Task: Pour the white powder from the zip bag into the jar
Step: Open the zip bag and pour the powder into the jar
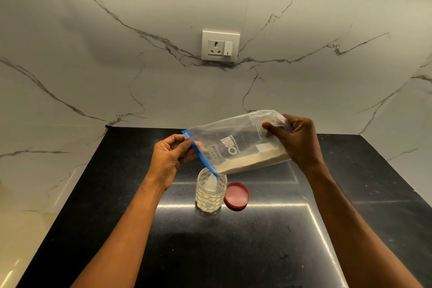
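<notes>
A clear zip bag (236, 145) with a blue zip strip is held tilted above a clear ribbed jar (211, 195). White powder (253, 160) lies along the bag's lower edge and spills from its lowest corner into the jar's open mouth. The jar stands upright on the black counter and holds powder up to roughly half its height. My left hand (171, 159) pinches the bag's zip end. My right hand (297, 141) grips the bag's raised bottom end.
A red lid (236, 196) lies flat on the black counter (233, 252) just right of the jar. A marble wall with a white socket and switch (220, 45) rises behind. A pale marble surface (42, 206) borders the counter on the left.
</notes>
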Demonstrator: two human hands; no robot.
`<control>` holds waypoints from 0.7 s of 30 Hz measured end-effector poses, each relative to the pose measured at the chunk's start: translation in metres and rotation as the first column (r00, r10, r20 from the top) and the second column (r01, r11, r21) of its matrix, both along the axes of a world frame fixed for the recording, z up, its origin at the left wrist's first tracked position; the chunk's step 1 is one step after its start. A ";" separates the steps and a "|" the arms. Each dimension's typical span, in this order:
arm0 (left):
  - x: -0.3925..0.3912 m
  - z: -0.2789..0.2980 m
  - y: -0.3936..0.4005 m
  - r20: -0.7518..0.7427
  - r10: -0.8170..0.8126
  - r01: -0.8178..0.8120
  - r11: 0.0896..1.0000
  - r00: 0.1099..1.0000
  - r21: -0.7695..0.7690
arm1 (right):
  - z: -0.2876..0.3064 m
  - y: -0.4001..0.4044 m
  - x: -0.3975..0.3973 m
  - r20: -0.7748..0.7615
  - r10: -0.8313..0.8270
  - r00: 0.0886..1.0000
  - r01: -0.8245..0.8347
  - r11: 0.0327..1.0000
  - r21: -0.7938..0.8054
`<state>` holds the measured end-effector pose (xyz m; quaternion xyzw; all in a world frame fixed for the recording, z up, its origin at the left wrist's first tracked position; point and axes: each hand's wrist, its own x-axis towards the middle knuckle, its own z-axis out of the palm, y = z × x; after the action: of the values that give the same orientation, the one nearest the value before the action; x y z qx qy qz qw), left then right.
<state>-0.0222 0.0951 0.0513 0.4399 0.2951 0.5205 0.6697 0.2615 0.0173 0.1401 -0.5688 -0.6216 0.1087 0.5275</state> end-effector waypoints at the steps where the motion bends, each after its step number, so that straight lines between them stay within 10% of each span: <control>1: 0.000 0.000 0.000 -0.001 -0.002 0.002 1.000 1.000 0.000 | 0.001 0.000 0.000 -0.004 0.004 1.000 -0.003 1.000 0.004; 21: 0.001 0.000 0.000 -0.007 0.003 -0.003 1.000 1.000 0.002 | 0.004 0.002 0.003 0.038 -0.001 0.999 0.001 1.000 0.019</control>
<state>-0.0217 0.0947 0.0510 0.4420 0.2977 0.5201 0.6675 0.2645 0.0190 0.1444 -0.5660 -0.6323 0.0918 0.5210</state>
